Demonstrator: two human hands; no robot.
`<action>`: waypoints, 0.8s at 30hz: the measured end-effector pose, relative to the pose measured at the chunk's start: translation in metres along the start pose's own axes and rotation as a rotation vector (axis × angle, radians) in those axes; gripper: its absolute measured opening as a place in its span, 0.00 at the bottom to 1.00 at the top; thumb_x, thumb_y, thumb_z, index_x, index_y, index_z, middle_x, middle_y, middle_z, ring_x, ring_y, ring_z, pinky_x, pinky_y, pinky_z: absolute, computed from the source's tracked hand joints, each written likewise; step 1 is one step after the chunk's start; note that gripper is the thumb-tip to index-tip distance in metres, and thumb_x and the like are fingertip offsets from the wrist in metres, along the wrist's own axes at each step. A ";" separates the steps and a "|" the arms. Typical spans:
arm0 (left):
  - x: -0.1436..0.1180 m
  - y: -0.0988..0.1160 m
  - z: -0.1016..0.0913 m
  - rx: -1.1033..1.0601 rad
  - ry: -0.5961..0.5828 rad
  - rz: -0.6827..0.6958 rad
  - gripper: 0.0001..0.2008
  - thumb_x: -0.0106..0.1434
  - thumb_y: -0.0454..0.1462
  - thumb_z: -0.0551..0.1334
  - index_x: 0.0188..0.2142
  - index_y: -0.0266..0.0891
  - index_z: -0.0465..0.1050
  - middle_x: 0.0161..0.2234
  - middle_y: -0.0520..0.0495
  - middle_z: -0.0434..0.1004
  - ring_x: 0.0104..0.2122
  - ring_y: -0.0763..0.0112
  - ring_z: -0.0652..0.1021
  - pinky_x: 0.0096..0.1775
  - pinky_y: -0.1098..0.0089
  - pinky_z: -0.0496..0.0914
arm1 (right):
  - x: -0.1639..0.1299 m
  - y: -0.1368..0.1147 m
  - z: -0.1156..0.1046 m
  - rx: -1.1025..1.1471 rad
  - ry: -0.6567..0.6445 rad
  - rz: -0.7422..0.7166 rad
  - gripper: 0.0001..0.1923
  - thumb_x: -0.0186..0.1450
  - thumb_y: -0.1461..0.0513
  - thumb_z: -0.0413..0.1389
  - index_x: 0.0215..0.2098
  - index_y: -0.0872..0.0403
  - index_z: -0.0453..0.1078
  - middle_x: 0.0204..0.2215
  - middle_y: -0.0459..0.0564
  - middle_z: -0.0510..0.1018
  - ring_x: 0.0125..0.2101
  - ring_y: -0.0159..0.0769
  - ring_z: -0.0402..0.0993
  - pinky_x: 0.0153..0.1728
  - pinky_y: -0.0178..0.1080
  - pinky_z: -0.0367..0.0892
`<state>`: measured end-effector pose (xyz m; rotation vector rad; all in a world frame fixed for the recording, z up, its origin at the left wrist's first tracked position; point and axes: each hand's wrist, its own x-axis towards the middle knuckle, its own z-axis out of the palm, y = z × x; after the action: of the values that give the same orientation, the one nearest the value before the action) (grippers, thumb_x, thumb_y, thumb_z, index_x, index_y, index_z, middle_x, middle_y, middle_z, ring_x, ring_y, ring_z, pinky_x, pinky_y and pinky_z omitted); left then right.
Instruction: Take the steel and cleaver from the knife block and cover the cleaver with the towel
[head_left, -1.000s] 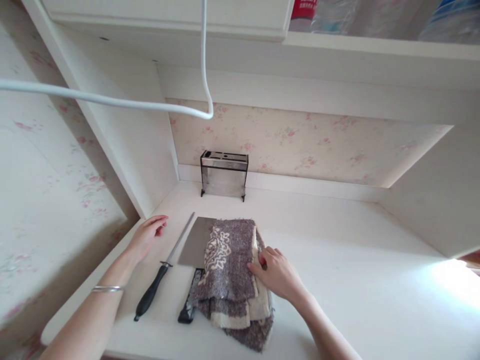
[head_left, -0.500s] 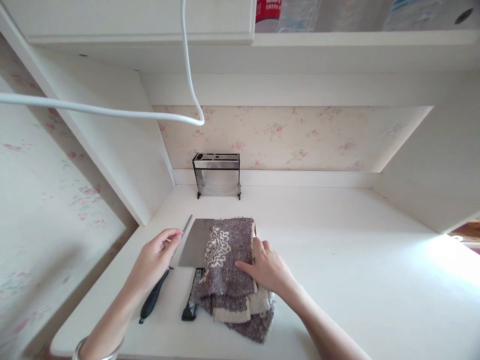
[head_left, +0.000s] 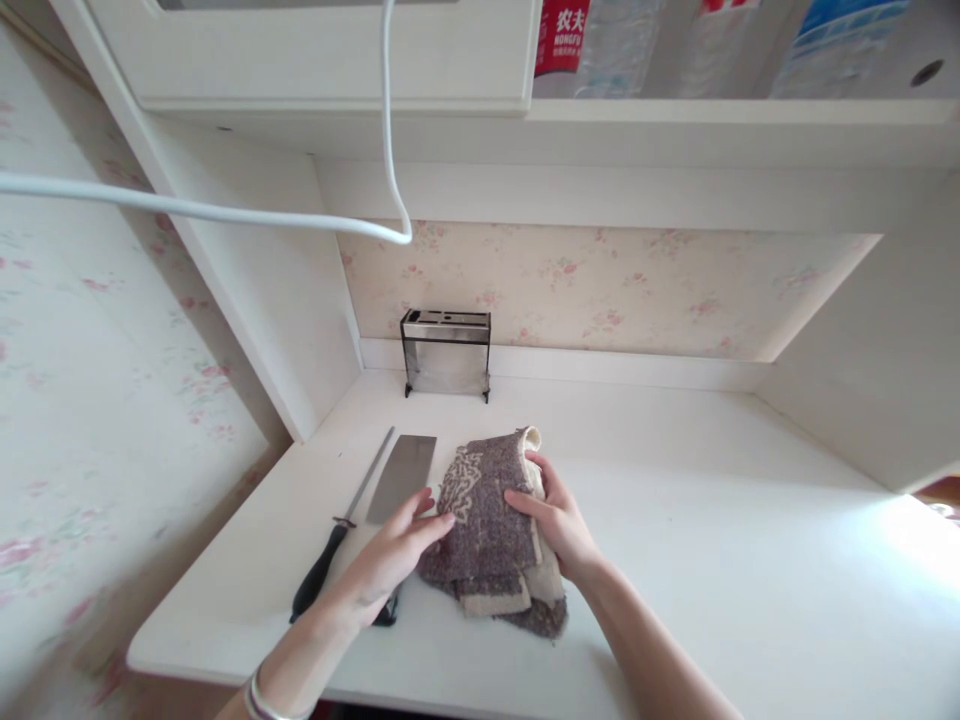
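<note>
A folded brown towel [head_left: 491,530] with a cream pattern lies in front of me, its right side slightly raised. My right hand [head_left: 559,515] grips its right edge, thumb on top and fingers around the side. At the towel's left edge is my left hand [head_left: 412,535], fingers apart and thumb tip against the cloth. Under and beyond that hand lies a cleaver [head_left: 405,470] with a broad grey blade; most of its black handle is hidden. Left of the cleaver rests a sharpening steel [head_left: 330,555] with a black grip and thin rod.
A steel and black knife block [head_left: 447,355] stands near the back wall. A white cable [head_left: 300,217] hangs across the upper left view. Overhead, a shelf [head_left: 712,110] holds plastic bottles [head_left: 619,45]. White side panels [head_left: 247,260] flank the white desktop [head_left: 675,520].
My left hand has left the sharpening steel's rod and moved right to the towel. The towel has slid right off the cleaver blade, its right edge lifted by my right hand.
</note>
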<state>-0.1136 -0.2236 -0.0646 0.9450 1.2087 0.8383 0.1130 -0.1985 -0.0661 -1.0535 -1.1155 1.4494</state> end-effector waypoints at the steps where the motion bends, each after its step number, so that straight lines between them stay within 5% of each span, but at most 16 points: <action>1: 0.000 0.002 0.003 -0.025 -0.023 0.008 0.32 0.57 0.46 0.66 0.59 0.45 0.61 0.63 0.43 0.57 0.61 0.59 0.62 0.60 0.61 0.57 | -0.001 -0.004 0.000 0.037 -0.003 0.007 0.36 0.55 0.55 0.59 0.59 0.47 0.51 0.46 0.50 0.75 0.43 0.45 0.75 0.42 0.46 0.71; 5: -0.003 0.008 0.017 -0.118 -0.219 -0.016 0.27 0.58 0.45 0.65 0.55 0.40 0.67 0.58 0.40 0.67 0.56 0.58 0.69 0.59 0.60 0.60 | -0.004 -0.015 0.001 0.160 -0.047 -0.018 0.39 0.56 0.55 0.58 0.62 0.47 0.47 0.50 0.52 0.73 0.46 0.48 0.73 0.44 0.48 0.70; 8: -0.004 0.010 0.028 -0.243 -0.260 -0.109 0.30 0.57 0.44 0.66 0.58 0.41 0.63 0.55 0.39 0.70 0.52 0.54 0.73 0.53 0.55 0.67 | -0.004 -0.017 0.003 0.150 -0.075 0.001 0.40 0.57 0.55 0.56 0.64 0.47 0.46 0.52 0.53 0.72 0.47 0.49 0.73 0.43 0.48 0.70; 15: 0.001 0.027 0.036 -0.370 -0.119 0.036 0.42 0.54 0.35 0.68 0.63 0.53 0.50 0.57 0.42 0.67 0.51 0.56 0.74 0.51 0.58 0.70 | -0.002 -0.017 0.002 0.191 -0.093 -0.017 0.49 0.54 0.59 0.61 0.67 0.40 0.38 0.58 0.51 0.66 0.48 0.47 0.73 0.43 0.49 0.71; 19: 0.007 0.023 0.030 -0.262 -0.085 0.043 0.44 0.52 0.32 0.68 0.64 0.50 0.47 0.58 0.41 0.67 0.52 0.57 0.73 0.52 0.58 0.69 | 0.005 -0.005 -0.004 0.146 -0.089 0.087 0.48 0.57 0.58 0.60 0.67 0.39 0.37 0.59 0.49 0.65 0.49 0.44 0.73 0.46 0.48 0.70; 24: 0.012 -0.001 0.016 -0.021 -0.040 0.005 0.45 0.53 0.41 0.68 0.65 0.48 0.46 0.61 0.40 0.62 0.56 0.54 0.69 0.52 0.57 0.67 | 0.014 0.017 -0.019 -0.364 0.045 0.162 0.36 0.58 0.54 0.57 0.63 0.48 0.55 0.56 0.51 0.68 0.53 0.43 0.68 0.53 0.48 0.64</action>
<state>-0.0959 -0.2153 -0.0688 0.9439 1.1618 0.8308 0.1260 -0.1841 -0.0871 -1.4523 -1.3173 1.3677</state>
